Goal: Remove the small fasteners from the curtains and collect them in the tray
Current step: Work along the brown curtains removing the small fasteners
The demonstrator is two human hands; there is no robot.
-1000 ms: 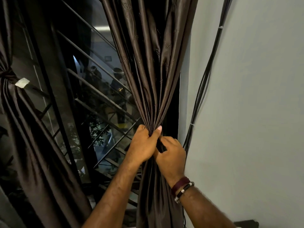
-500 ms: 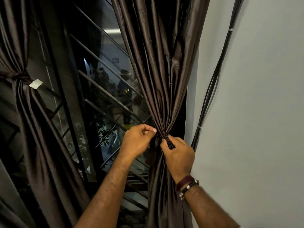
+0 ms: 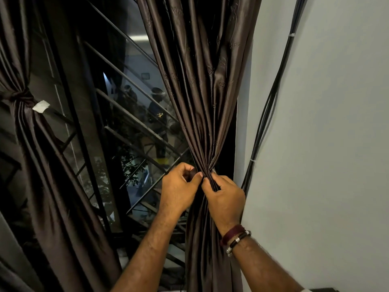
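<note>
Left hand (image 3: 179, 190) and right hand (image 3: 226, 199), side by side, both pinch the gathered waist of the brown curtain (image 3: 202, 91); no tray in view.

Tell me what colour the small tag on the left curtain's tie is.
White, on the tag at the left curtain knot, clearest in the head view.

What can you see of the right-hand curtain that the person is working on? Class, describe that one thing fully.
The right curtain is dark brown, glossy, satin-like cloth with a faint woven motif. It hangs beside the white wall, in front of the window, its folds drawn tightly into a narrow waist, then falling loose below. Both hands grip that waist: the left hand pinches from the left, the right hand from the right. What binds it is hidden by the fingers.
</note>
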